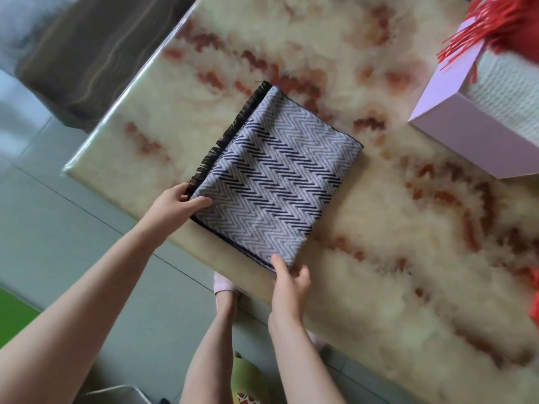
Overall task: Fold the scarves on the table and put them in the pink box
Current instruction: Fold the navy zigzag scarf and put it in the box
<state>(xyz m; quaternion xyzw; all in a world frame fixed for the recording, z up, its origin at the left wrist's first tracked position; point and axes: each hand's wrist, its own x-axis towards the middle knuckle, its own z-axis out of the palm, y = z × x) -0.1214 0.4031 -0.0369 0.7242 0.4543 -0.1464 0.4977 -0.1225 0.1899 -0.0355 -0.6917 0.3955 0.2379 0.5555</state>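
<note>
"Scarf with the grey and navy zigzag (274, 176), where did it lie?" the first speaker asked.

"It lay flat on the table (379, 258), folded to a rectangle. One long side ran close along the near edge, not far from the near left corner, and its black fringe pointed toward the left edge. The pink box (455, 135) stood well apart, toward the far right. A red scarf (507, 27) and a white knitted one (507, 94) were already inside it."

"And the hands?"

"Both were grasping the scarf. The left hand (175, 204) pinched the corner beside the fringe, with the thumb on top. The right hand (290, 282) pinched the other near corner, thumb on top and fingers tucked below the cloth. Both bare forearms reached forward over the near edge, and the wrists were almost straight."

"Which step was it, in your opinion?"

"I judged it was either one more fold or the lift toward the box; I could not say which. To do it well, the fingers should catch all the layers, not only the top one, and both corners should rise together so that the layers do not slide apart. For a fold, the near side should meet the far side exactly. For the box, the bundle should travel level, because soft cloth sags in the middle."
</note>
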